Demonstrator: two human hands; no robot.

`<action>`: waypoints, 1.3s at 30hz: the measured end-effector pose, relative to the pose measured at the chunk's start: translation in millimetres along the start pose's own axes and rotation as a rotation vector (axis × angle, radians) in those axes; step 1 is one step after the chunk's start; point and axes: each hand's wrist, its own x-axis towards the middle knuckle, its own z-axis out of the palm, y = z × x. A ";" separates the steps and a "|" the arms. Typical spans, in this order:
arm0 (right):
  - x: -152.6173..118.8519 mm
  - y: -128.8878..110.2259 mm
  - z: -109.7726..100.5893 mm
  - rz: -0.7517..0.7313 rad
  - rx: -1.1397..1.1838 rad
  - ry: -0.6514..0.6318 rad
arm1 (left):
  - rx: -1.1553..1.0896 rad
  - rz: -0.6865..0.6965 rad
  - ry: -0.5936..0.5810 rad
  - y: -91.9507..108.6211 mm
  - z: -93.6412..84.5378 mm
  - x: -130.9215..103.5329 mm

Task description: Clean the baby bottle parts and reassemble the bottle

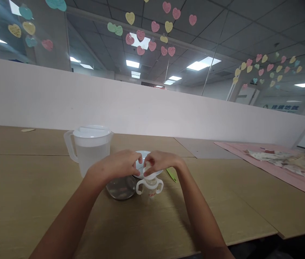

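Observation:
A clear baby bottle (148, 196) with a white collar and two white side handles stands upright on the table. My right hand (157, 162) curls down over its top, thumb and fingers closed on the bottle's pale lid. Close by on the left, my left hand (124, 163) has its thumb and forefinger apart, with nothing visible between them. Behind both hands is a white bowl or plate (143, 155), partly covered by them. Under my left hand lies a round, shiny grey dish (121, 190).
A lidded translucent pitcher (93, 151) of clear liquid stands at left. A green utensil (171, 175) lies right of the bottle. A flat pale piece (28, 130) lies far left. On the right, a pink cloth (238, 151) carries packaged items. A white partition (141, 108) rises behind.

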 end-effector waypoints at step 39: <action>-15.9 6.3 -1.5 -0.217 0.107 0.001 | -0.402 0.449 -0.274 -24.9 66.6 79.9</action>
